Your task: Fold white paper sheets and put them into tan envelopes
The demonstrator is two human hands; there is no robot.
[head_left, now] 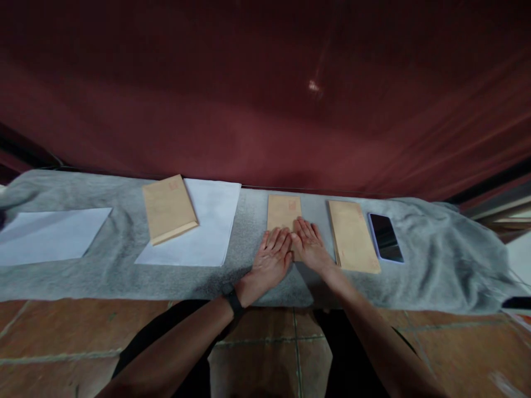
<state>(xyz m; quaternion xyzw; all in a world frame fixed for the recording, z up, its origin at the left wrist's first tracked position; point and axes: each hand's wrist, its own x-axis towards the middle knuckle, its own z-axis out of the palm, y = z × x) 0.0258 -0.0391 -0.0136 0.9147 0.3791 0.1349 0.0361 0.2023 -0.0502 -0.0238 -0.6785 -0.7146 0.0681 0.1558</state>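
Note:
A brown paper envelope lies on the grey cloth in front of me, a small red printed mark near its top right corner. Both hands rest flat on its lower half and hide much of it. My left hand is open, fingers stretched out and pointing up and right. Beside it, my right hand is also open, with its fingers laid over the envelope's right side. The hands touch or nearly touch at the middle. To the right lies a stack of brown envelopes.
A phone lies right of the stack. On the left, more brown envelopes sit on white paper sheets, with another white sheet farther left. The grey cloth runs along a dark red wall.

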